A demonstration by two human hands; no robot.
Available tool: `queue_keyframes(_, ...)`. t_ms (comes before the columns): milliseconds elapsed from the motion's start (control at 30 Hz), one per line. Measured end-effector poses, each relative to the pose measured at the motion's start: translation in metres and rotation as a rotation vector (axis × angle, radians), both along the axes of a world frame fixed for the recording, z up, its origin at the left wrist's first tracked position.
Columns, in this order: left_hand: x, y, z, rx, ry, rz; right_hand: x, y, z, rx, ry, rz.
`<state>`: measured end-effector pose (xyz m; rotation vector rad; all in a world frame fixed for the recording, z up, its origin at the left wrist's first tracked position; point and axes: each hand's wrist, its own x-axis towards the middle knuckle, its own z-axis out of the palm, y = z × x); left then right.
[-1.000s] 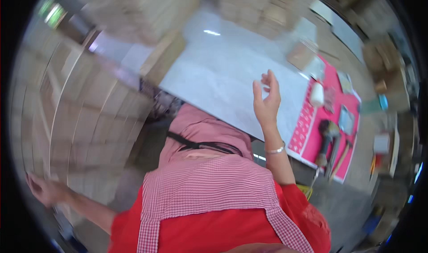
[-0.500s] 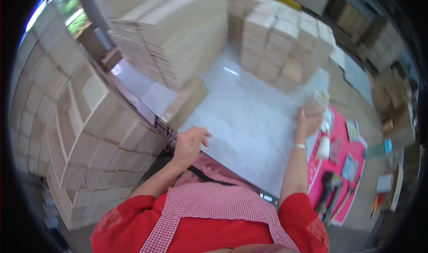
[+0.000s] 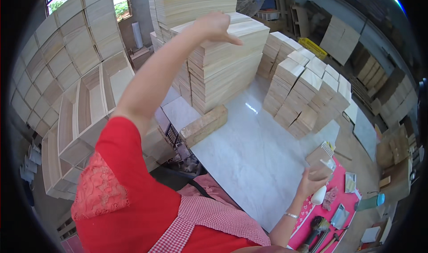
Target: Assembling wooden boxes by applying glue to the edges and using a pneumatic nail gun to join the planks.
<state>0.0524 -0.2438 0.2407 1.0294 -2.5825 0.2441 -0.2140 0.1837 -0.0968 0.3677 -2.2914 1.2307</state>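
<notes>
My left hand (image 3: 216, 26) reaches out over a tall stack of pale wooden boards (image 3: 232, 61) at the back. Its thumb points away from the other fingers, which are partly hidden, and I see nothing held in it. At the right edge of the white, marble-patterned tabletop (image 3: 249, 164), my right hand (image 3: 311, 184) has its thumb and fingers around a small pale wooden block (image 3: 320, 169). Just behind that block stands a short pile of small wooden pieces (image 3: 318, 152).
Wooden blocks (image 3: 307, 86) stand piled on the table's far right. A wrapped brick-shaped block (image 3: 205, 126) lies at its left edge. Open wooden boxes (image 3: 89, 97) are stacked to the left. A pink cloth (image 3: 307, 213) at right bears a white bottle (image 3: 318, 195), a power tool (image 3: 317, 226) and a hammer (image 3: 332, 242).
My left hand has moved from the table's near edge up and forward to the board stack. The view has shifted with my body. My right hand stays near the small wooden pieces.
</notes>
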Motion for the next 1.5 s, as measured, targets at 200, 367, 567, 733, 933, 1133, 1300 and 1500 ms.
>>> queue_keyframes(200,-0.021,-0.037,0.027,0.307,-0.251,0.158,0.091,0.027,0.002,-0.001,-0.087,0.168)
queue_keyframes(367,-0.021,-0.053,0.042,0.531,-0.108,0.066,0.111,0.044,-0.004,-0.038,-0.246,0.188)
queue_keyframes(567,-0.013,-0.067,0.062,-0.074,-0.026,-0.171,0.111,0.055,-0.027,-0.116,-0.253,0.144)
queue_keyframes(733,-0.03,-0.006,0.037,0.442,-0.315,-0.36,0.121,0.062,-0.044,-0.232,-0.21,0.171)
queue_keyframes(933,-0.032,0.086,-0.127,0.571,-0.128,-0.645,0.135,0.069,-0.039,-0.317,-0.277,0.16)
queue_keyframes(1133,0.002,0.072,-0.23,0.642,-0.445,-0.585,0.161,0.065,-0.023,-0.458,-0.324,0.265)
queue_keyframes(1300,0.03,0.083,-0.259,0.188,-0.156,-0.679,0.165,0.067,-0.027,-0.494,-0.417,0.297)
queue_keyframes(1500,0.038,0.154,-0.281,0.271,0.197,-0.768,0.166,0.063,-0.022,-0.579,-0.501,0.288)
